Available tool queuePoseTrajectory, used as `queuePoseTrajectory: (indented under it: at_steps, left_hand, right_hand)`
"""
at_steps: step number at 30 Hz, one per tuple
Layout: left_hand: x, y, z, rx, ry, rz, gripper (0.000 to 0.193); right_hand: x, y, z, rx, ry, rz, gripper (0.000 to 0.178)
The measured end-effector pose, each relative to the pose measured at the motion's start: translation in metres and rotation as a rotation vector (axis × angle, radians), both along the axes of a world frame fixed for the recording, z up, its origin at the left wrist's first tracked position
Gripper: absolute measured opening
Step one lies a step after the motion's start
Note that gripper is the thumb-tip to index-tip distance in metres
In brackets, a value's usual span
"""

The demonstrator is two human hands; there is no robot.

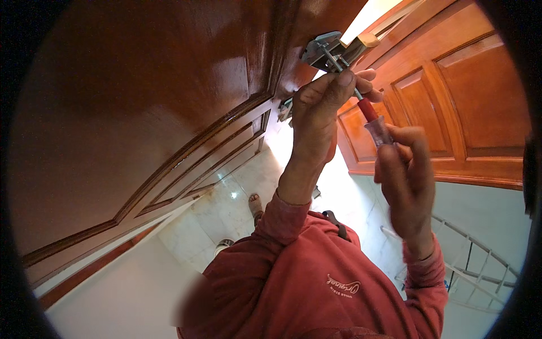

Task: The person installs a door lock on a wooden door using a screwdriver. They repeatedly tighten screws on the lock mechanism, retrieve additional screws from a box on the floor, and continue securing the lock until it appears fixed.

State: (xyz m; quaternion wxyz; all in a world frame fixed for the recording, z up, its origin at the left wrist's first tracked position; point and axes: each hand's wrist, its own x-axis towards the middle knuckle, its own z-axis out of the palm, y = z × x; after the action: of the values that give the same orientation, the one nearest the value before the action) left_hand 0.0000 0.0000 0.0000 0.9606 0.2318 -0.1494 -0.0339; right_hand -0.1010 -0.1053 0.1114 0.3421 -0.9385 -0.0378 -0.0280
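A metal door lock (323,52) is fitted at the edge of the dark brown door (169,85), with a thin rod standing out from it toward me. The fingers of my left hand (322,104) are closed around the screwdriver's shaft, just below the rod; the tip is hidden behind them. The screwdriver (368,111) has a red and clear plastic handle and tilts up to the left. My right hand (405,169), slightly blurred, grips the handle's lower end between thumb and fingers.
Another metal fitting (285,109) sits lower on the same door's edge. An orange-brown panelled door (423,107) stands to the right. Behind my right arm is a metal ladder (480,271). Pale tiles (197,231) cover the floor, where a bare foot (255,202) shows.
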Motion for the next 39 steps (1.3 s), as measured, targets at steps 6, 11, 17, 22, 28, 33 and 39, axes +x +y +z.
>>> queuePoseTrajectory:
  at_steps: [6,11,17,22,28,33,39]
  left_hand:
    - [0.017,-0.001,0.013,0.041,-0.016,0.019,0.033]
    - [0.018,0.016,-0.004,0.038,0.036,-0.026,0.032]
    - [0.013,0.012,0.002,0.013,0.043,0.028,0.030]
    - [0.010,0.014,-0.002,-0.009,0.070,0.029,0.032]
    - [0.014,0.005,0.000,-0.031,0.078,0.072,0.034]
    - [0.013,0.006,0.011,-0.010,0.117,0.092,0.033]
    - [0.011,0.005,0.005,-0.033,0.092,0.114,0.034]
  right_hand:
    - [0.015,-0.009,0.013,1.012,0.334,-0.144,0.030]
    - [0.007,0.020,-0.026,-0.471,-0.362,0.012,0.039]
    - [0.012,0.010,0.000,1.092,0.439,-0.242,0.033]
    - [0.000,0.020,-0.022,-0.032,-0.217,-0.037,0.040]
    - [0.007,0.007,-0.014,0.732,0.246,-0.081,0.037]
    - [0.016,0.005,-0.002,0.709,0.208,-0.097,0.044]
    - [0.013,0.008,-0.030,0.244,-0.151,0.034,0.039]
